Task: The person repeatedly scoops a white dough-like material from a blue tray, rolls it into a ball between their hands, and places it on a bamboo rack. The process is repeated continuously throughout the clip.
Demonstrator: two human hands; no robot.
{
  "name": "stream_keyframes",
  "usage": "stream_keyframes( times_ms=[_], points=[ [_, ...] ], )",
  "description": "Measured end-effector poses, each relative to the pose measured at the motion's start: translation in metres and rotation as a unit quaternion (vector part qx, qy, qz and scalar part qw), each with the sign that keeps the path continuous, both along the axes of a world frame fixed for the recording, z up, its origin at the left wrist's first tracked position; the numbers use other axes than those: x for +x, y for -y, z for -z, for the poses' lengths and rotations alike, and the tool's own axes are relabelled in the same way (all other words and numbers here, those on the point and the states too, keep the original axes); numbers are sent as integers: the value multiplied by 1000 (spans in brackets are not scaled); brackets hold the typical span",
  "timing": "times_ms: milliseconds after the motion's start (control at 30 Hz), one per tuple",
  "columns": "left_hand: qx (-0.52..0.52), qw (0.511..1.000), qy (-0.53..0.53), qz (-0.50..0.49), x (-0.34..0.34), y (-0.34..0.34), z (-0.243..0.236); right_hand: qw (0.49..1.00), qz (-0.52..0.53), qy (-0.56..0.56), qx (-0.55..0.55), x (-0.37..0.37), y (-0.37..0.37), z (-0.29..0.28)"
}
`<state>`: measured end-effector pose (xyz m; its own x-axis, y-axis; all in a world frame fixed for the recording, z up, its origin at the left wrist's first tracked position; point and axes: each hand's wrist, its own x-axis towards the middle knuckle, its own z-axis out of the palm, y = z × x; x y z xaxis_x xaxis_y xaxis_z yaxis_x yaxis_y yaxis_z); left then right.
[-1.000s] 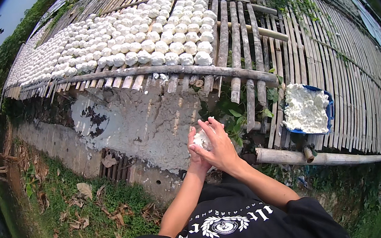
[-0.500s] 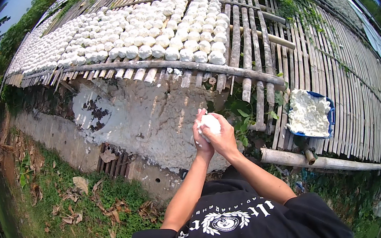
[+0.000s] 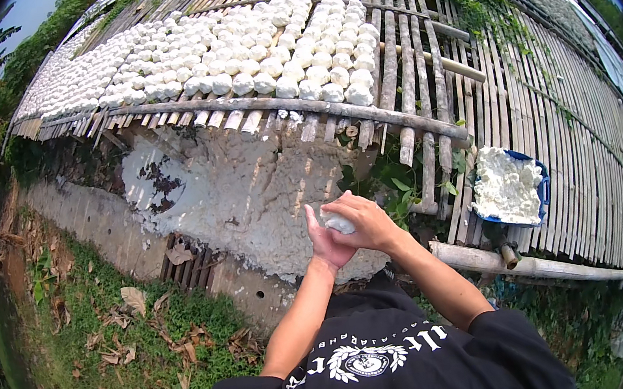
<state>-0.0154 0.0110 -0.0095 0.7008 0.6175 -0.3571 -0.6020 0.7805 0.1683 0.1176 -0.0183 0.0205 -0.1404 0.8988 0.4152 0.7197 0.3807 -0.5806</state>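
A ball of damp white paste (image 3: 338, 222) sits between my two hands in front of my body. My right hand (image 3: 365, 221) curves over it from above and the right, fingers bent around it. My left hand (image 3: 328, 246) cups the ball from below and the left, one digit pointing up beside it; its other fingers are hidden. Right of my hands, a blue tub (image 3: 542, 182) heaped with the same white paste (image 3: 504, 185) stands on the bamboo slats.
Rows of white lumps (image 3: 229, 63) cover the left part of the bamboo rack (image 3: 404, 62). A bamboo pole (image 3: 283, 105) runs along its front edge. White residue coats the ground (image 3: 232, 197) below. A thick bamboo pole (image 3: 513, 266) lies at the right, with grass (image 3: 150, 352) at lower left.
My right hand has rolled over the top of the ball, covering more of it. The left hand has turned and shifted slightly down and left. The tub stays put.
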Motion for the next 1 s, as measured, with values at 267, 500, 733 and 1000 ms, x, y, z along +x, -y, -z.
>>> stream_keyframes(
  times_ms=[267, 500, 733, 1000],
  points=[
    [71, 988, -130, -50, 16, 1, 29, 970, 170, -160, -72, -24, 16, -2],
    [37, 997, -62, 37, 11, -3, -2, 987, 126, 55, 88, 3, 13, -5],
    [-25, 999, 10, 32, 9, 0, 30, 983, 66, -134, -111, -6, 18, 2],
    [-15, 999, 28, 18, 9, 8, 47, 981, 109, -111, -118, -10, 27, 1]
  ],
)
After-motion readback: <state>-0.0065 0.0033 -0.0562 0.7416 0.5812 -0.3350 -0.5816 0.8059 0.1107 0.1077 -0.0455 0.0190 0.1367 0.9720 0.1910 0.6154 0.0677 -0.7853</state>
